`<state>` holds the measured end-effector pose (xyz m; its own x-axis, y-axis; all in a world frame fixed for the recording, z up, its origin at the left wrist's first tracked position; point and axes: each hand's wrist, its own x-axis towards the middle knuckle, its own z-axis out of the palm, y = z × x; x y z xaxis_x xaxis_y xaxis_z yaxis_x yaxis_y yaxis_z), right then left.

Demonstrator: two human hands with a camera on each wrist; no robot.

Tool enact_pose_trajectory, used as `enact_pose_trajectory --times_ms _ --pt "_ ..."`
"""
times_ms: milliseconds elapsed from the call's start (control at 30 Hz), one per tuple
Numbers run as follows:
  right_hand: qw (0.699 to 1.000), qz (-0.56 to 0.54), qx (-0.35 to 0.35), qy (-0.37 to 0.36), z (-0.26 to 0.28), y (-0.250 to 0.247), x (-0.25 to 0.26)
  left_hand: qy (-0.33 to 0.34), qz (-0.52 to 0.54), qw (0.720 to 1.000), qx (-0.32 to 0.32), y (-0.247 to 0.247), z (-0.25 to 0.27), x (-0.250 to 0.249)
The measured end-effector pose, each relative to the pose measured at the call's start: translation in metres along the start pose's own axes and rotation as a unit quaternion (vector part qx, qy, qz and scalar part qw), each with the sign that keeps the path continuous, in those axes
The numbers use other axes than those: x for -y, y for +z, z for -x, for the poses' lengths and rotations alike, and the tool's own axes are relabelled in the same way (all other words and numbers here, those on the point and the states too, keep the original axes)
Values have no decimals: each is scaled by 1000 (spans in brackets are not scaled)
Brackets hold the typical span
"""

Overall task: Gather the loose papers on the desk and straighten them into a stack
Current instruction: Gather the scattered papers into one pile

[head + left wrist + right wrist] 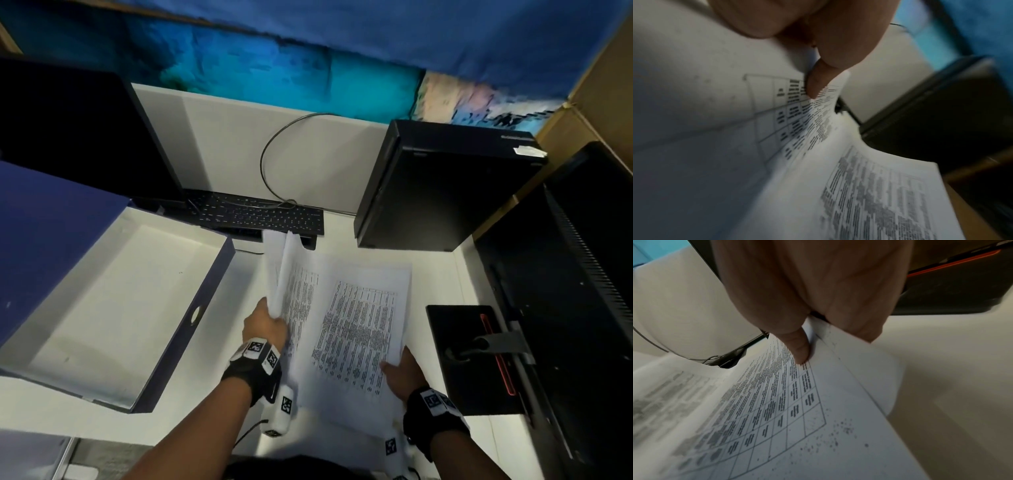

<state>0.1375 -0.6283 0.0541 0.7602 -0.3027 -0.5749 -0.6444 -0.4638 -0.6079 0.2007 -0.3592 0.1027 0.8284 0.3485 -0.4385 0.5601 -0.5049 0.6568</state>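
Printed white papers with tables of text lie spread over the middle of the white desk. My left hand grips the left edge of a few sheets that curl upward off the desk. In the left wrist view its thumb presses on those sheets. My right hand pinches the near right corner of the top sheet. The right wrist view shows its thumb on top of that sheet, fingers underneath, another sheet below.
An open blue box with a white inside stands at the left. A black keyboard and cable lie behind the papers. A black computer case is at back right, a black monitor base at right.
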Motion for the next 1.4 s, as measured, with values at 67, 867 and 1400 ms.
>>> enact_pose_trajectory --times_ms 67,867,1400 --pt "1000 2 -1 6 1 -1 -2 55 -41 997 -32 -10 8 -18" --pt "989 -119 82 5 5 -14 5 162 199 964 70 -35 -9 -48" --pt "963 -240 46 -111 30 -38 74 59 193 977 68 -2 -29 -6"
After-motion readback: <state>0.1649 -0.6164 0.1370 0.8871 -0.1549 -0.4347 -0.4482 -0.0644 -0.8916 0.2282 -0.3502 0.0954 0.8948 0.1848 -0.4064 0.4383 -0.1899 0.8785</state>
